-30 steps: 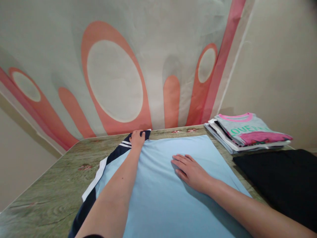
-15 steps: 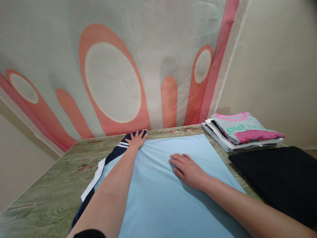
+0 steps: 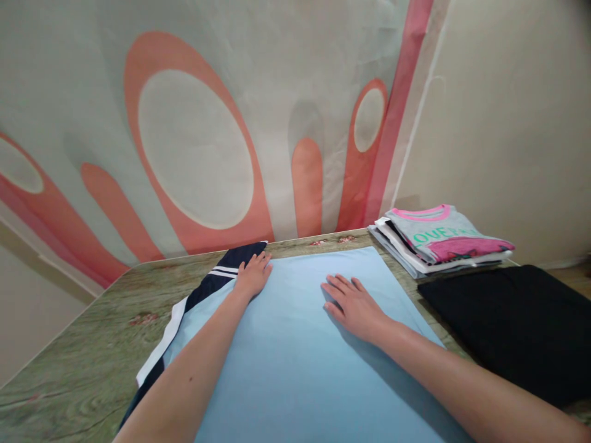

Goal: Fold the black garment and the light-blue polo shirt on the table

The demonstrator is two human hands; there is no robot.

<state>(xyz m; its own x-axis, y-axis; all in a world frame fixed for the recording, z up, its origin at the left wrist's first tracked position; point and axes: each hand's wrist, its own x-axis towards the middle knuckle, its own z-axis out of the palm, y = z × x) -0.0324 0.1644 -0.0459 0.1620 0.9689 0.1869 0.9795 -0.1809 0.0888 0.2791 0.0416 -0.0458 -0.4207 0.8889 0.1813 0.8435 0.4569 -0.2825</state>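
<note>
A light blue shirt (image 3: 295, 344) with a navy sleeve (image 3: 240, 255), white stripes and a white edge lies spread on the wood-patterned table. Flat on its far left part, where blue meets navy, rests my left hand (image 3: 255, 274), fingers spread. My right hand (image 3: 353, 304) lies palm down over the right half of the blue cloth, fingers stretched out. Neither hand grips the fabric. My left forearm covers part of the shirt's left side, and the near end runs out of view.
To the right lies a folded black garment (image 3: 512, 326). Behind it stands a stack of folded clothes, topped by a grey shirt with a pink collar (image 3: 431, 224). The table (image 3: 92, 338) reaches to a wall (image 3: 341, 37) with orange shapes.
My left hand has slid slightly nearer, off the navy sleeve's far end. My right hand has shifted a little over the cloth. The view has turned slightly to the right.
</note>
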